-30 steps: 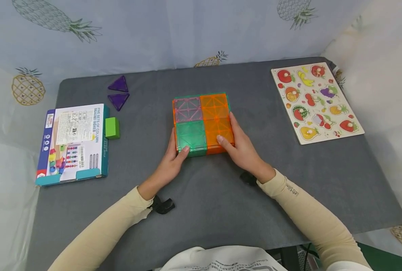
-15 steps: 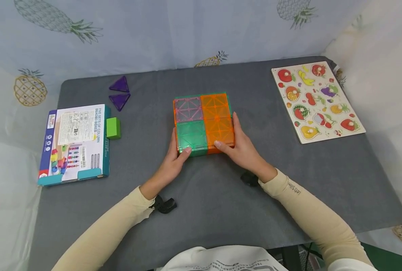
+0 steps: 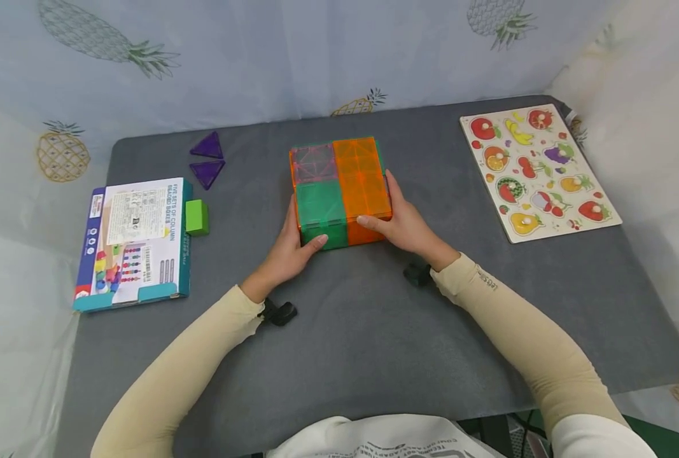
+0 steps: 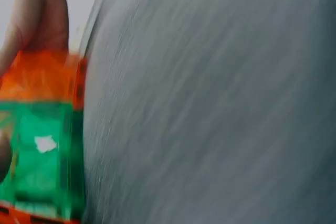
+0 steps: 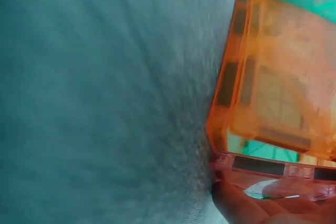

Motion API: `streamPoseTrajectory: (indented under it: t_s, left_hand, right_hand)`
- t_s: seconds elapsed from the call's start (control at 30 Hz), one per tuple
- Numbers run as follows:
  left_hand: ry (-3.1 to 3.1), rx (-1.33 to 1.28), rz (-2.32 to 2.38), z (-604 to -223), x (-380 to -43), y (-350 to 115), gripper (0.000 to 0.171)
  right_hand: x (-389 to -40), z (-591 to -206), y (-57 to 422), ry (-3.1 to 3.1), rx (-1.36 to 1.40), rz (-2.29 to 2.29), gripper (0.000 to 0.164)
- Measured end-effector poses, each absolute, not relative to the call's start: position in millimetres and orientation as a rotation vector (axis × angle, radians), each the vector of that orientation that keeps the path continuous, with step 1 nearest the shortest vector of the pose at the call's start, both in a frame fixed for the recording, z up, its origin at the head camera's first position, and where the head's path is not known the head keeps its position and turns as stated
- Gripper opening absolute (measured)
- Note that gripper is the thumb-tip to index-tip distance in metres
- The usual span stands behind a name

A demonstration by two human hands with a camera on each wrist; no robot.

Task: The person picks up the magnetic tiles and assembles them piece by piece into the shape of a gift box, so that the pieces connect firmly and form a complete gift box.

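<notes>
A low square box of see-through magnetic tiles [image 3: 364,184] is between my two hands in the head view. Its top shows two orange squares, a green square [image 3: 321,202] and a pink one [image 3: 314,164]. My left hand [image 3: 284,251] grips the left side, thumb at the front left corner. On the opposite side my right hand [image 3: 409,226] holds the box with its thumb over the front orange tile. In the right wrist view, orange walls [image 5: 227,85] and a pink tile edge [image 5: 260,165] appear beside my fingers [image 5: 241,203].
Two purple triangle tiles [image 3: 207,172] lie at the back left of the grey table [image 3: 339,356]. Below them are a green block [image 3: 196,217] and a flat toy carton [image 3: 139,219]. A wooden fruit puzzle board [image 3: 539,172] lies at the right.
Both hands have moved the tile box slightly toward the back of the table, and more of its front wall shows. The right thumb has shifted left along the front edge.
</notes>
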State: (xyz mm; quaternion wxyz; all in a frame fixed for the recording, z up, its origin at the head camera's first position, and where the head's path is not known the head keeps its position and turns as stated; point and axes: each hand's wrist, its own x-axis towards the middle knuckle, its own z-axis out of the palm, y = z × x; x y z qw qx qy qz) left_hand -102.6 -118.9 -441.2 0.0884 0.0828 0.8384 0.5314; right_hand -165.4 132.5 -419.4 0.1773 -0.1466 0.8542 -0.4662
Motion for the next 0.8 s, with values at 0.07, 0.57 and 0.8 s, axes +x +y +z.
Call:
streamPoseTrajectory:
  t_s: [0.07,0.57,0.8]
  left_hand:
    - [2.5,0.256,1.559,-439,-112,-123,0.101]
    - [2.554,0.277,1.446,-442,-112,-129,0.105]
    - [2.538,0.317,1.434,-443,-102,-127,0.113]
  right_hand:
    - [-172,-420,130,2.419,-0.398,-1.322,0.109]
    - [-175,-420,126,2.432,-0.434,-1.319,0.109]
    - [-164,-421,131,2.443,-0.462,-1.284,0.113]
